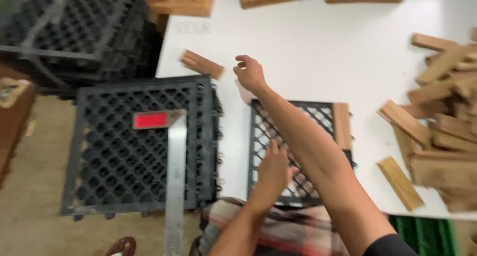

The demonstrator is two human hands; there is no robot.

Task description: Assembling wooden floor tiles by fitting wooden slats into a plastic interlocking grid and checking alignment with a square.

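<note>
On a white table (318,47), the left hand (274,170) is pressing flat on a black grid tile (308,118) at lower centre while the right hand (250,73), fingers loosely curled and empty, is reaching toward a wooden slat (201,64) at the table's left edge, where a clumsy touch may be knocking it off.

two hands (251,73), one grid on the table (298,151), one metal square (175,176), one loose slat (201,64) near them.

The surface (308,52) was plain white. On it the grid tile (298,136) was black with a diamond lattice, one tan wooden slat (342,126) along its edge. Left of that tile, a black grid stack (124,151) carried a red-tagged grey metal square (174,186); below it lay plaid cloth (278,236) in red, tan and dark stripes.
</note>
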